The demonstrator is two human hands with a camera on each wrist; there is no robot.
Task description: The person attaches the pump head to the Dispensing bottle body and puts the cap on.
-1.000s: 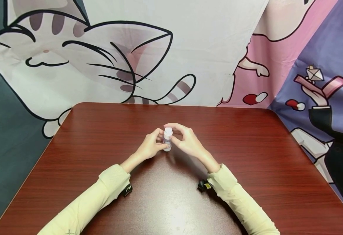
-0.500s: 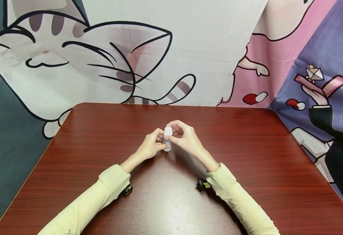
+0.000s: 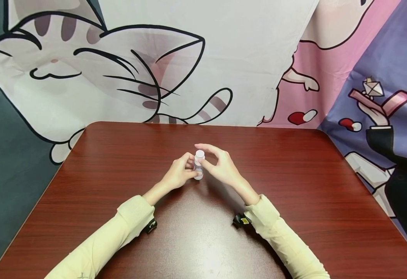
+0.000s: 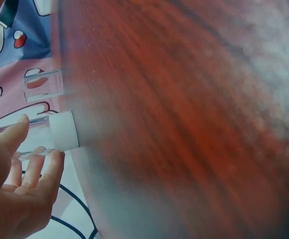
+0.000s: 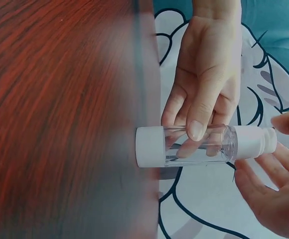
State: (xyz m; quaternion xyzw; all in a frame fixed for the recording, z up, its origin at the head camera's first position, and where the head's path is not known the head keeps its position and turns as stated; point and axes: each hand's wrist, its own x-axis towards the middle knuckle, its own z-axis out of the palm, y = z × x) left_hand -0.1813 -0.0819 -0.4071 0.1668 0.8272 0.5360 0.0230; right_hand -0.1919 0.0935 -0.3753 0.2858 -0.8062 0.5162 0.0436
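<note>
A: Moved since half a second ago: just the right grip (image 3: 218, 166), a bare hand, fingers now spread a bit wider. Left grip (image 3: 178, 170), also bare, unmoved. Same for the small clear cylindrical bottle (image 3: 198, 169).

B: Bottle where? Held how?

A: Upright around the middle of the glossy red-brown wood-grain worktop (image 3: 294, 166), apparently standing on it. Left grip: thumb and fingers wrapped round the clear body. Right grip: spread loosely about the white stepped top (image 5: 249, 141), not clamped. Contact there unclear.

B: Step?

A: At a guess, working the top while steadying below. Next move would call for a still body and a square, even pinch on the top, no tipping.

B: Views agree?

A: Not fully. Right wrist: whole bottle, white round base (image 5: 150, 147) to narrow tip. Left wrist: upper end cut off, but a clear hollow cylinder (image 4: 43, 85) beyond, apart from the bottle. Not readable from the head; probably screened by the right grip.
</note>
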